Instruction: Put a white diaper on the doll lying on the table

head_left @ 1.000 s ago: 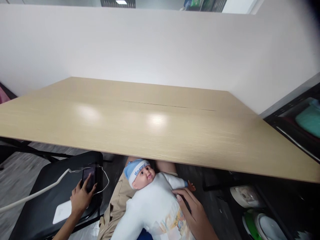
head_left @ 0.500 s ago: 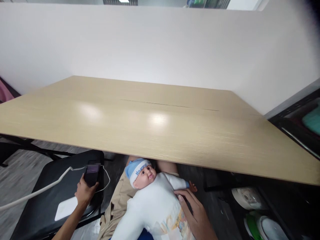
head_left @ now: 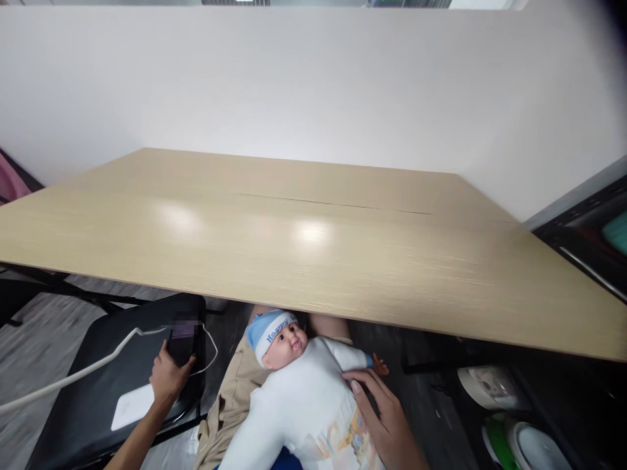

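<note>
On my lap lies a baby doll (head_left: 298,391) in a white top, a printed diaper and a blue-and-white cap (head_left: 272,336) with lettering. My right hand (head_left: 385,411) rests on the doll's side near its arm, fingers stretched out and touching the white cloth. Off to the left, my left hand (head_left: 169,375) is closed round a dark phone (head_left: 181,343), held over the black chair. A white cord (head_left: 122,352) runs in from the left edge, and a thin cable loops beside the phone.
A wooden table (head_left: 304,254) spans the view, its front edge above the doll's head. The black chair (head_left: 93,365) carries a flat white object (head_left: 131,406). Under the table at right stand round white and green containers (head_left: 499,440). A white wall (head_left: 313,85) rises behind.
The whole view has shifted very slightly. Both hands, the phone and the doll keep practically the same places.
</note>
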A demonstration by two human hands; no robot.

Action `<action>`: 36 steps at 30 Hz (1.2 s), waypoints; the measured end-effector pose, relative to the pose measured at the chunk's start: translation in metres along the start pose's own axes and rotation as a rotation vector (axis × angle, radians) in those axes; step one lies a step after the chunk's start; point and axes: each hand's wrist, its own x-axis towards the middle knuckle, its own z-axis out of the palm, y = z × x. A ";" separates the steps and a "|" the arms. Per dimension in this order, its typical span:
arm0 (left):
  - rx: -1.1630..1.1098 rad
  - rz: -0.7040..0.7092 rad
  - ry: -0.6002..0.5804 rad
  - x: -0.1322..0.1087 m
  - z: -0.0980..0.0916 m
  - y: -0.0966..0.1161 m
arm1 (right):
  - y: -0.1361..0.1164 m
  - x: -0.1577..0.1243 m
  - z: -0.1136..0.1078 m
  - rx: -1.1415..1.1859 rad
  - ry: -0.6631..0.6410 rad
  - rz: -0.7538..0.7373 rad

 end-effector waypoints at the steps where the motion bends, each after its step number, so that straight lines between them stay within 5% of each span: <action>1: 0.008 -0.002 0.008 0.000 0.000 0.000 | 0.000 0.000 0.000 0.001 -0.001 0.003; 18: 0.018 0.089 0.111 0.000 0.009 -0.013 | 0.000 0.000 0.001 0.006 0.005 0.017; 36: 0.393 0.157 0.155 -0.022 0.007 0.002 | 0.000 -0.001 0.001 0.022 0.007 0.034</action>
